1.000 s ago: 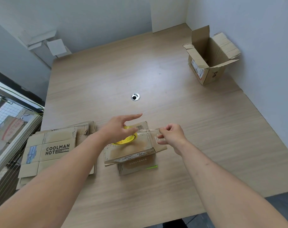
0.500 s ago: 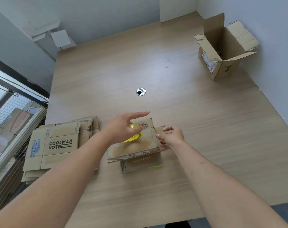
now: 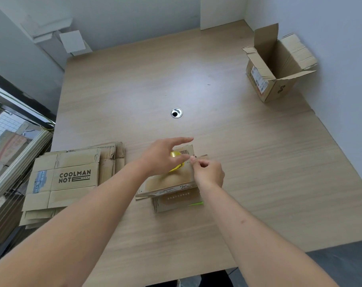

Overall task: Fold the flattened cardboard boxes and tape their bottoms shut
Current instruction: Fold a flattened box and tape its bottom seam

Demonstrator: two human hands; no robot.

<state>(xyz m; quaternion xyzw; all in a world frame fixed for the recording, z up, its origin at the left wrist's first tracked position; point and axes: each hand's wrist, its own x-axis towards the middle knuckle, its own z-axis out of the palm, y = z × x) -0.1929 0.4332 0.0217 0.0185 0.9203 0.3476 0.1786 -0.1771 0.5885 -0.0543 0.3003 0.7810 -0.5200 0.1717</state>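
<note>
Nearest, in front of the person: small brown cardboard box (image 3: pixel 171 183) being worked, standing on the light wood tabletop (image 3: pixel 248 162) bottom-up, flaps folded flat on top so the seam faces the hands.

Left hand (image 3: pixel 165 156) holds the yellow-cored roll of clear tape (image 3: pixel 176 162) down on the closed flaps, fingers curled over it, index finger stretched forward. Likely doubles as a clamp keeping the flaps shut.

Right hand (image 3: pixel 207 172) sits at the box's right edge, thumb and fingertips pinched together, apparently on the loose tape end. Clear tape is too thin to confirm, so that's a judgement. Looks like the tape end is being set over the right edge before the strip gets run across the seam.

Thin green strip (image 3: pixel 195 203) pokes out at the box's base; can't tell what it is.

Left: stack of flattened brown cardboard boxes (image 3: pixel 68 179), top one printed "COOLMAN NOTE", within reach, not yet folded.

Mid-table: round metal cable grommet (image 3: pixel 176 112).

Far right, against the wall: 1 erected cardboard box with open top flaps (image 3: pixel 277 67), parked clear of the work area.
</note>
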